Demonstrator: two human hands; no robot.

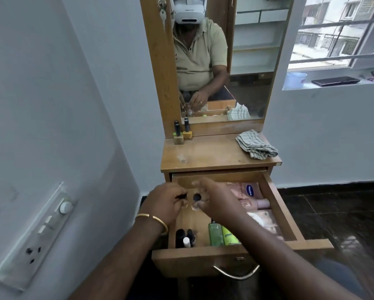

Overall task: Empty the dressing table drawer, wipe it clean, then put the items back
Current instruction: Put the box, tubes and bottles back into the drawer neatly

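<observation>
The dressing table's bench (pixel 214 152) carries a folded checked cloth (pixel 256 146) at its right rear and two nail polish bottles (pixel 182 135) at its left rear, against the mirror frame. Below it the drawer (pixel 290 215) stands pulled well out and is far from empty: pink tubes and sachets (pixel 250 195) along the right side, two green bottles (pixel 223 233) near the front, and small dark bottles (pixel 185 237) in the front left corner.

So the emptying step is in hand. Both hands hover over the drawer's rear left. The left hand (pixel 164 202) has its fingers curled round a small dark-capped bottle (pixel 181 197); the right hand (pixel 214 198) pinches another small clear bottle with a dark cap (pixel 196 199). Motion blur hides the exact grips.

Next, these two likely need lifting up to the bench beside the other polishes, clear of the cloth.
</observation>
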